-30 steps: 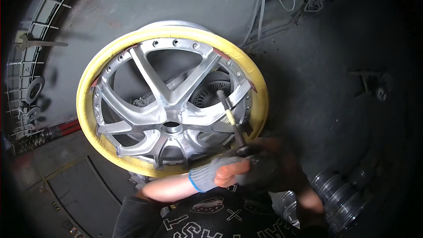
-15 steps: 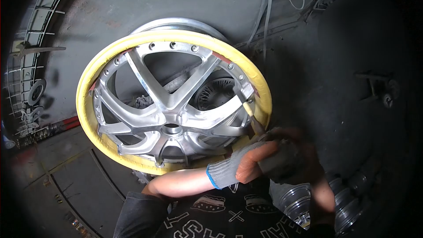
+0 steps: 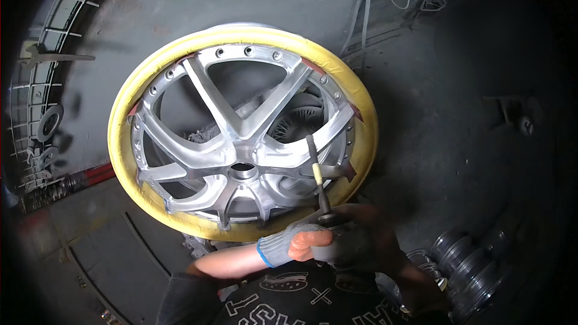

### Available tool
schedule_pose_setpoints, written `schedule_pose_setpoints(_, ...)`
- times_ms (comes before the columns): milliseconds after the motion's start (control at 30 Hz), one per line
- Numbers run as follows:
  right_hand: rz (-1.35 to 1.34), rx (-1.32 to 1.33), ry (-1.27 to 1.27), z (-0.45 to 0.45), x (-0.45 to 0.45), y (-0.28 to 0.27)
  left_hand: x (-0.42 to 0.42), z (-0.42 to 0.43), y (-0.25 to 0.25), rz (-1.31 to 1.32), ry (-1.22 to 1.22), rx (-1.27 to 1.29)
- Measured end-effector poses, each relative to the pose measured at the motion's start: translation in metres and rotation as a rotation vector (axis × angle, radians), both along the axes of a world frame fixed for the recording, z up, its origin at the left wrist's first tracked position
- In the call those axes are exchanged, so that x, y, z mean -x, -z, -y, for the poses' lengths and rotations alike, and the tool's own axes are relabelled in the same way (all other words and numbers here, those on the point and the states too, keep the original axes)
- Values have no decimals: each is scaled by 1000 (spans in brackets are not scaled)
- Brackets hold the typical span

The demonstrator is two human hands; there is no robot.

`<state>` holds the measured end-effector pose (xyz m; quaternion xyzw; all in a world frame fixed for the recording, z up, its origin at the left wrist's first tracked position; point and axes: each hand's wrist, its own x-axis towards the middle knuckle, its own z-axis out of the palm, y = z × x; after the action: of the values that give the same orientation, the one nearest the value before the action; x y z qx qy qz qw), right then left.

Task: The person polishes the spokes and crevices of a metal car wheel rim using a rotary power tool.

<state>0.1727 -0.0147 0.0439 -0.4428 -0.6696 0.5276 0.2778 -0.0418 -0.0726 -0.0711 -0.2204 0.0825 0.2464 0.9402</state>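
Note:
A silver alloy wheel rim [image 3: 241, 129] lies tilted in front of me, its outer lip wrapped in yellow masking tape [image 3: 367, 138]. Small pieces of dark red material [image 3: 312, 65] sit at the outer spoke ends. My left hand [image 3: 307, 245], in a grey glove with orange on it, is closed round the body of a straight grinder [image 3: 324, 202]. My right hand [image 3: 367, 232], dark in shadow, grips the same tool. Its long shaft, with a yellow band, points up over the lower right spokes; whether the tip touches metal I cannot tell. The hands cover most of the tool's body.
Another wheel [image 3: 301, 117] shows behind the spokes. On the left stands a wire rack [image 3: 45, 84] with discs hanging on it, above a red bar [image 3: 90, 174]. Several stacked rims [image 3: 466, 271] stand at lower right. Cables [image 3: 367, 6] run along the top right.
Both hands and the grinder have moved left and down, the shaft swinging from the rim's right edge to over the lower right spokes. The view has shifted slightly, and the wheel appears turned a little.

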Motion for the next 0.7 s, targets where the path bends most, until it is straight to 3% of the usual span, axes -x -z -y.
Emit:
schedule_pose_setpoints(233, -11, -165, 109, 41, 34, 30, 47, 11, -2, -127, 55, -28)
schedule_pose_setpoints(333, 86, -208, 38, 41, 43, 34, 61, 9, -8, -174, 96, 8)
schedule_pose_setpoints(400, 48, -168, 73, 37, 49, 25, 58, -19, -50, -292, 110, -31)
schedule_pose_setpoints(567, -87, -48, 99, 16, 31, 12, 30, -23, -41, -187, -10, -160)
schedule_pose_setpoints(667, -9, 110, -71, -26, 11, -20, 2, -29, -37, -51, -76, -155)
schedule_pose_setpoints(700, 48, -40, -81, -31, -1, -17, -11, -40, -47, -126, -43, -100)
